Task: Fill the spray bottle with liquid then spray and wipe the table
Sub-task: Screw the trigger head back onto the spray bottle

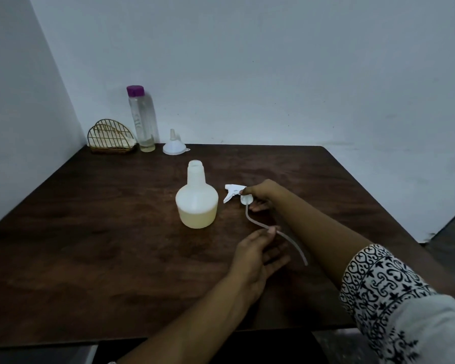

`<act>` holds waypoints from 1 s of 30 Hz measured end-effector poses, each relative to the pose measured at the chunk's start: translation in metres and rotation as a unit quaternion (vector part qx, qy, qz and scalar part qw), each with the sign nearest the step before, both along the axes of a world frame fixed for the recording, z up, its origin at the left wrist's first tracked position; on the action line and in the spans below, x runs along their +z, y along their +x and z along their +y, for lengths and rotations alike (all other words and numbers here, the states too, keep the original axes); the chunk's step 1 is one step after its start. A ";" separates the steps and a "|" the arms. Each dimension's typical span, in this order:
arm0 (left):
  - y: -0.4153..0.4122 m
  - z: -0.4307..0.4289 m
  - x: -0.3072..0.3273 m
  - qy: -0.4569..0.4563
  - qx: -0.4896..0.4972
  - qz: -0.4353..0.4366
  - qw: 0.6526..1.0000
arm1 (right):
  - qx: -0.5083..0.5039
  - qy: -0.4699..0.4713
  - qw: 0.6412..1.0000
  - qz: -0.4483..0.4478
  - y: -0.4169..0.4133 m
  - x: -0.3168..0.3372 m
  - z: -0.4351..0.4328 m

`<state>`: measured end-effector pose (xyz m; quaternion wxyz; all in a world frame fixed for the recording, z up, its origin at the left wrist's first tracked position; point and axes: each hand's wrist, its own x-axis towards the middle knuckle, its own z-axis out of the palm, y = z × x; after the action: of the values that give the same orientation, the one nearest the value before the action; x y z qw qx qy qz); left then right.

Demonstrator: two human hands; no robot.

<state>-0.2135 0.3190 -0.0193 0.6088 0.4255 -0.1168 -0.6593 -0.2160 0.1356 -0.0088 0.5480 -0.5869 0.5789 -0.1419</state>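
Note:
A white spray bottle (196,200) stands uncapped in the middle of the dark wooden table (90,245), with pale yellowish liquid in its lower part. Just right of it, my right hand (260,194) grips the white trigger spray head (234,193). The head's long dip tube (289,240) curves down toward me. My left hand (258,253) is below it, fingers spread, with a fingertip touching the tube near its middle. A white funnel (174,145) rests upside down at the back of the table.
At the back left stand a tall clear bottle (142,119) with a purple cap and little liquid, and a gold wire holder (112,139) with cloth or napkins. Walls close in behind and on the left. The table's front edge is near me.

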 end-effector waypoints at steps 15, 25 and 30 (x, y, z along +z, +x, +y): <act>0.107 0.027 0.096 -0.149 0.076 -0.269 0.948 | -0.074 0.085 0.852 -0.512 -0.021 0.071 0.008; 0.171 -0.011 0.143 -0.209 0.160 -0.426 0.866 | -0.074 0.031 0.793 -0.604 -0.015 0.120 0.016; 0.177 -0.029 0.134 -0.181 0.150 -0.462 0.855 | -0.096 0.013 0.804 -0.586 -0.024 0.113 0.009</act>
<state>-0.0369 0.2896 0.1146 0.6426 0.5760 -0.4367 -0.2542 -0.2399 0.1449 0.1041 0.7742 -0.3262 0.2026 -0.5031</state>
